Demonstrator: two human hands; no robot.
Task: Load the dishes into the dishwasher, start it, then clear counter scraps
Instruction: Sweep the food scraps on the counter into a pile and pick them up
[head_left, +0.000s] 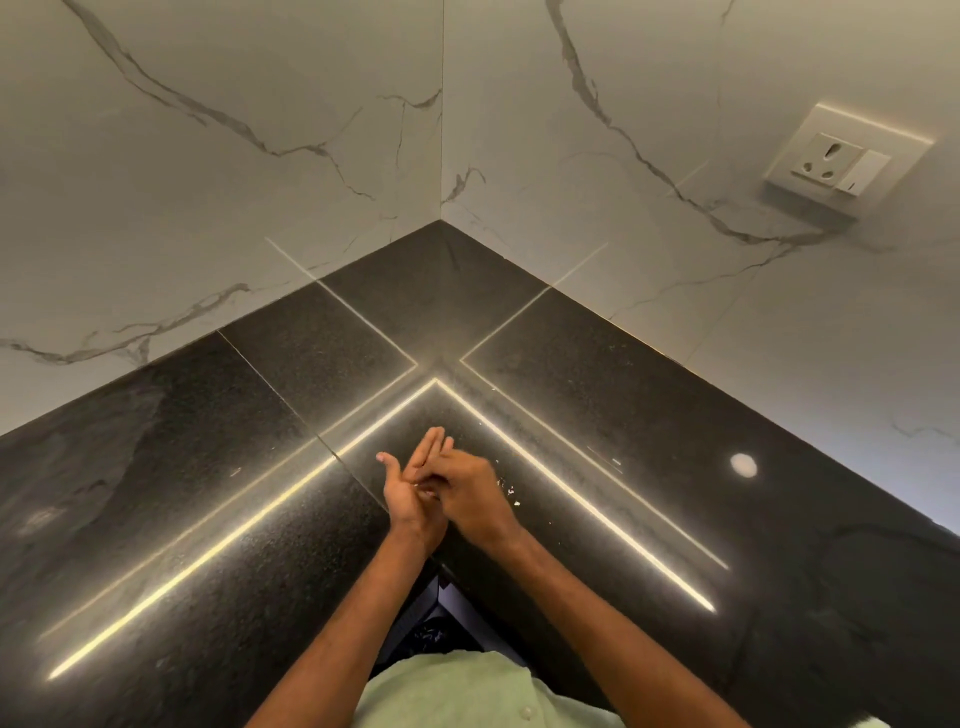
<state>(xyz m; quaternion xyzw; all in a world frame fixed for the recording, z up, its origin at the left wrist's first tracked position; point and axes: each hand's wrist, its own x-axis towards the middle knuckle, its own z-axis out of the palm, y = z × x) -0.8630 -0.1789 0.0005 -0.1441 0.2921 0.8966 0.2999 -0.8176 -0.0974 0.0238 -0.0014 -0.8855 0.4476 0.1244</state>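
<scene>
Both hands meet over the inner corner of a black granite counter (260, 467). My left hand (410, 493) is held palm up with fingers straight and thumb out. My right hand (467, 488) lies across it, fingertips pressed into the left palm. A few small pale scraps (509, 491) lie on the counter just right of my right hand. Something pale shows between the hands, too small to identify. No dishes or dishwasher are in view.
White marble-patterned walls (260, 156) meet in a corner behind the counter. A wall socket with a switch (841, 158) sits on the right wall. Bright light strips reflect on the granite. A gap in the counter's front edge opens below my forearms.
</scene>
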